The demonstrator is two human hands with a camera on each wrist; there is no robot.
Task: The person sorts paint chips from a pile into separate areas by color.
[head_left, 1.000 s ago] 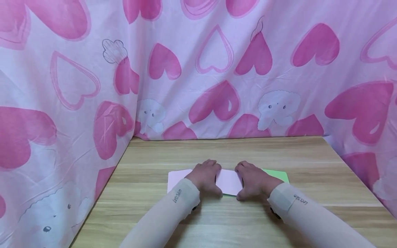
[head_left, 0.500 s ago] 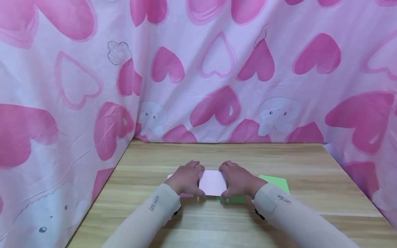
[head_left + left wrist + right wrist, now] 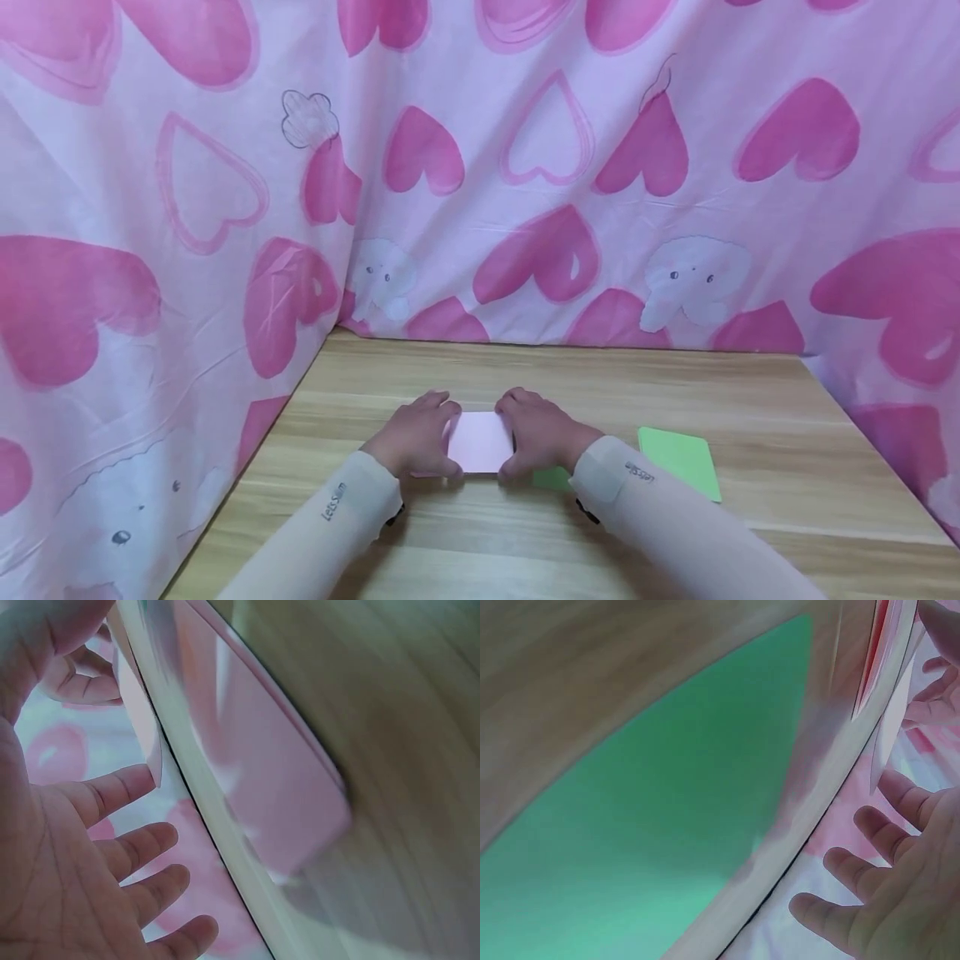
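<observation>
Between my two hands a pale pink card (image 3: 480,442) is held above the table, pinched at its left and right edges. My left hand (image 3: 420,435) has thumb and index finger at the left edge; in the left wrist view its other fingers are spread. On the opposite edge my right hand (image 3: 542,432) pinches with thumb and index finger, other fingers apart from the card. A pink stack of cards (image 3: 277,765) lies on the table under the left hand, mostly hidden in the head view. Partly covered by the right hand, a green card (image 3: 552,478) lies flat.
Farther right on the wood-grain table (image 3: 780,467) lies another green card or stack (image 3: 678,458), partly behind the right sleeve. A pink heart-patterned curtain (image 3: 540,250) hangs along the back and sides of the table.
Both hands have moved left together with the pink card, from over the green card to over the pink stack. More of the green at the right now shows.
</observation>
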